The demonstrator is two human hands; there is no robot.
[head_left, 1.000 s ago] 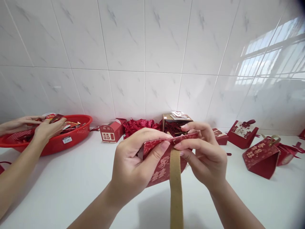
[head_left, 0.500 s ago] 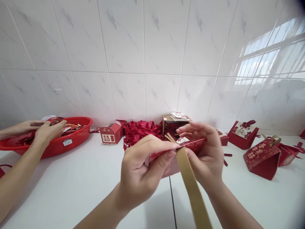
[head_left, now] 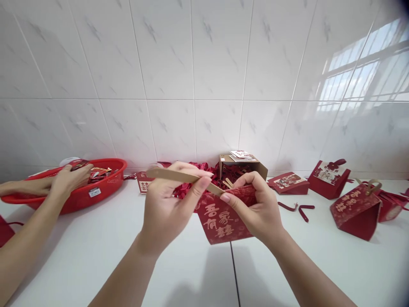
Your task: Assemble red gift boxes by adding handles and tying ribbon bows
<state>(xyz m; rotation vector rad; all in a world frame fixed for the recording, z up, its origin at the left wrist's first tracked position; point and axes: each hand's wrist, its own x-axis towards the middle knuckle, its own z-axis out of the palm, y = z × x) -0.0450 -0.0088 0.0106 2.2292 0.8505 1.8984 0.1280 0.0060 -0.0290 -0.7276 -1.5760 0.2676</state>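
Observation:
A red box with gold characters (head_left: 223, 221) hangs from my right hand (head_left: 258, 209), whose thumb and fingers pinch its top edge. The same thumb rests by one end of a tan strap (head_left: 175, 175) at the top of the box. My left hand (head_left: 172, 209) pinches that strap between thumb and fingers, left of the box, and the strap's other end sticks out to the left. How the strap joins the box is hidden by my fingers.
Behind are red shredded paper (head_left: 182, 190) and a cardboard box (head_left: 262, 170). Finished-looking red boxes (head_left: 354, 213) and red straps (head_left: 305, 212) lie right. At left, another person's hands (head_left: 68, 179) reach over a red basket (head_left: 105, 183).
The red box has turned so its lettered face shows. My left hand has shifted onto the strap, which has swung from hanging down to pointing left. The other person's hands moved slightly.

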